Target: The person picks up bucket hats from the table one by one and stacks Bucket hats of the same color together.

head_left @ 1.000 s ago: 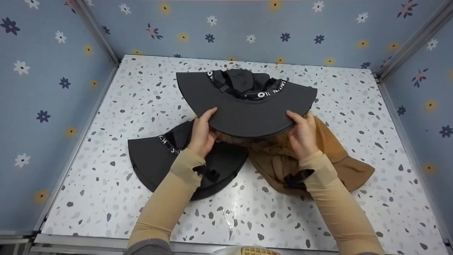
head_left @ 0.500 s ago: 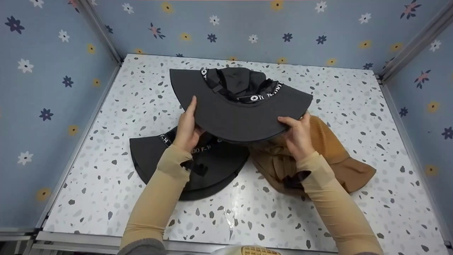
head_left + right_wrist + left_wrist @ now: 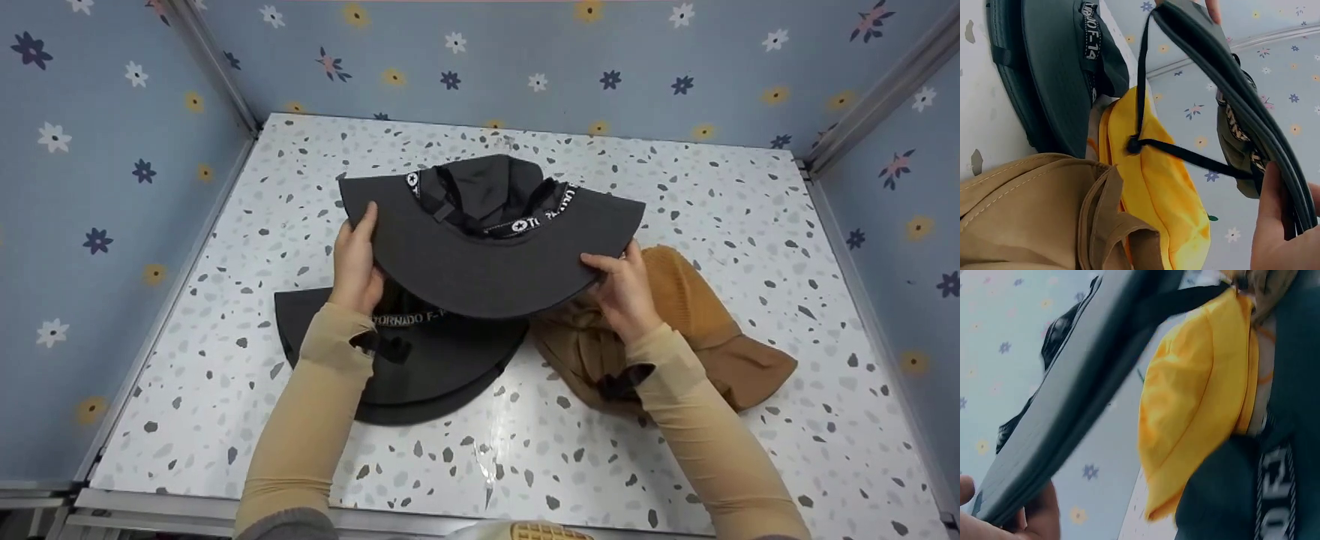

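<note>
A dark grey wide-brimmed hat (image 3: 487, 277) is held up over the table, its lettered inner band facing the head camera. My left hand (image 3: 356, 259) grips the brim's left side, thumb on top. At the opposite side, my right hand (image 3: 626, 289) pinches the brim between thumb and fingers. A black chin cord with a toggle (image 3: 1134, 144) dangles from this hat in the right wrist view. Beneath lies another dark hat (image 3: 442, 364) with a lettered band, partly covered. A yellow hat (image 3: 1190, 394) shows in both wrist views, hidden behind the held hat in the head view.
To the right, a brown hat (image 3: 750, 367) with an orange-brown corduroy-like part lies on the speckled table (image 3: 525, 465). Flower-patterned blue panels (image 3: 495, 45) with metal frame posts enclose the table at the back and both sides.
Both hands have carried the grey hat left and slightly nearer, the left hand shifting farther than the right. More lettering on the dark hat underneath shows. The hats on the table stay put.
</note>
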### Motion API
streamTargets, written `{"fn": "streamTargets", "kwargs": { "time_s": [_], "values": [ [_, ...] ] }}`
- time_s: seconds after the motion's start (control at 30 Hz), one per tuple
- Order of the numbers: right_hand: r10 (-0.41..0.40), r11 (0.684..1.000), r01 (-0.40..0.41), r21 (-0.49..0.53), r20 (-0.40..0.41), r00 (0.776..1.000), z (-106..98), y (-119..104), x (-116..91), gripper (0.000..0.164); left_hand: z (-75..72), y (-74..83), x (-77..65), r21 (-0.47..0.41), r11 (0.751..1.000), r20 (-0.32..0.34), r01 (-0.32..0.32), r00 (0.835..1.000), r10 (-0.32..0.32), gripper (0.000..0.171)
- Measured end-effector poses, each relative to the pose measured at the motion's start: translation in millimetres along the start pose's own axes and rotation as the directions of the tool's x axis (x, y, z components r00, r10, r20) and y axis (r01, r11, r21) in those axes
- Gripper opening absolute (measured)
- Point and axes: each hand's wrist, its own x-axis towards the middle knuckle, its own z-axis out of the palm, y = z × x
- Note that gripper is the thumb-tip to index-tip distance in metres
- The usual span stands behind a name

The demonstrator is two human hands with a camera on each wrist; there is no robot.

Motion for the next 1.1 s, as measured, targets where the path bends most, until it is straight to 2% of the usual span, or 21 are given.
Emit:
{"fn": "streamTargets", "kwargs": {
  "time_s": [0.17, 0.33, 0.43, 0.5, 0.6, 0.67, 0.73, 0.83, 0.87, 0.93, 0.97, 1.0, 1.1],
  "values": [
    [0.072, 0.997, -0.071, -0.032, 0.027, 0.997, -2, 2, 0, 0.025, -19.8, 17.7, 4.5, 0.136, 0.991, -0.064, 0.023, 0.998, -0.014, 0.057],
    [0.114, 0.987, -0.109, -0.118, 0.038, 0.993, -3, 7, 2, 0.031, -42.5, 35.7, 5.5, 0.271, 0.961, -0.070, 0.061, 0.997, -0.043, 0.048],
    [0.120, 0.980, -0.108, -0.170, 0.061, 0.991, -3, 10, 3, 0.030, -54.8, 44.8, 5.3, 0.388, 0.919, -0.066, 0.068, 0.997, -0.046, 0.040],
    [0.124, 0.973, -0.106, -0.205, 0.077, 0.989, -3, 13, 3, 0.028, -62.6, 50.9, 4.9, 0.497, 0.864, -0.066, 0.074, 0.997, -0.047, 0.037],
    [0.142, 0.960, -0.115, -0.257, 0.090, 0.986, -3, 17, 2, 0.024, -74.0, 59.7, 4.6, 0.662, 0.745, -0.074, 0.085, 0.996, -0.048, 0.039],
    [0.159, 0.949, -0.126, -0.289, 0.093, 0.983, -3, 21, 2, 0.023, -81.7, 64.9, 5.0, 0.751, 0.654, -0.075, 0.090, 0.996, -0.052, 0.043],
    [0.183, 0.934, -0.145, -0.326, 0.091, 0.979, -2, 26, 2, 0.023, -89.4, 68.7, 5.3, 0.806, 0.584, -0.078, 0.097, 0.995, -0.058, 0.045],
    [0.218, 0.907, -0.169, -0.386, 0.087, 0.972, -1, 33, 2, 0.027, -100.6, 71.7, 5.0, 0.857, 0.503, -0.082, 0.115, 0.993, -0.087, 0.047],
    [0.229, 0.898, -0.177, -0.402, 0.085, 0.970, -1, 36, 2, 0.029, -104.2, 71.7, 4.7, 0.863, 0.488, -0.089, 0.128, 0.991, -0.102, 0.047],
    [0.246, 0.880, -0.187, -0.437, 0.083, 0.966, 0, 41, 1, 0.032, -110.6, 70.9, 3.8, 0.874, 0.460, -0.102, 0.156, 0.985, -0.140, 0.045],
    [0.254, 0.873, -0.191, -0.448, 0.084, 0.964, 0, 44, 1, 0.033, -113.8, 70.2, 3.4, 0.871, 0.459, -0.111, 0.174, 0.981, -0.159, 0.045],
    [0.262, 0.868, -0.195, -0.457, 0.087, 0.961, 0, 46, 1, 0.033, -116.4, 69.2, 3.1, 0.863, 0.468, -0.120, 0.193, 0.976, -0.182, 0.045],
    [0.284, 0.854, -0.208, -0.477, 0.092, 0.955, 0, 53, 0, 0.033, -121.3, 64.8, 3.1, 0.816, 0.524, -0.139, 0.246, 0.962, -0.235, 0.055]
  ]
}}
